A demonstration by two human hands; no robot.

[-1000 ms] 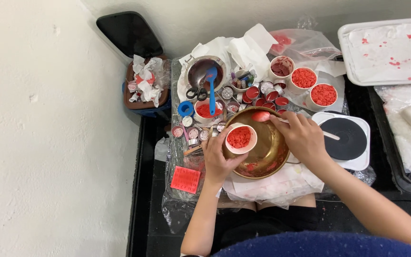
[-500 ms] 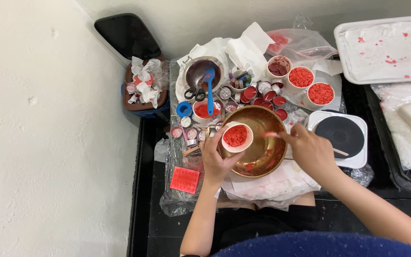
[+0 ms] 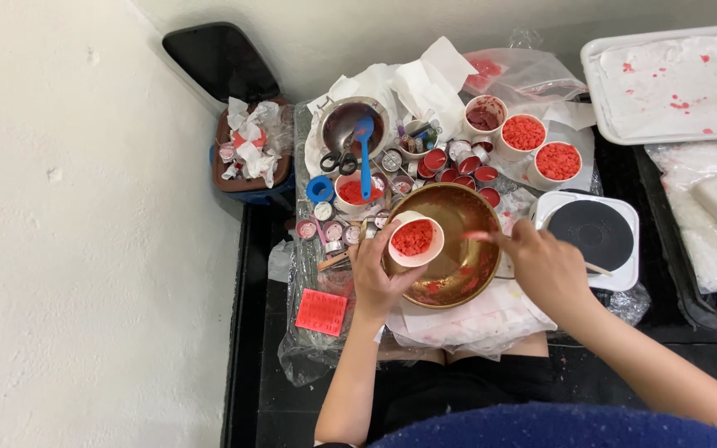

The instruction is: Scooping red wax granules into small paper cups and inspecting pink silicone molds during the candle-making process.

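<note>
My left hand [image 3: 377, 278] holds a small white cup [image 3: 414, 240] full of red pieces over the left rim of a brass bowl [image 3: 458, 207]. My right hand [image 3: 548, 267] grips a thin wooden stick [image 3: 597, 269]; its blurred, red-tipped end reaches into the bowl. Red smears show on the bowl's inner wall near the front.
Two white cups of red pieces [image 3: 541, 149] and several small red-filled tins [image 3: 458, 162] lie behind the bowl. A blue spoon [image 3: 364, 158] rests in a cup, scissors [image 3: 338, 162] beside it. A round black hotplate [image 3: 595, 234] sits right; a stained white tray [image 3: 674, 83] far right; red mould [image 3: 321, 312] front left.
The right hand has moved back from the bowl's far side toward its right rim with the stick. The left hand keeps the cup at the bowl's left edge.
</note>
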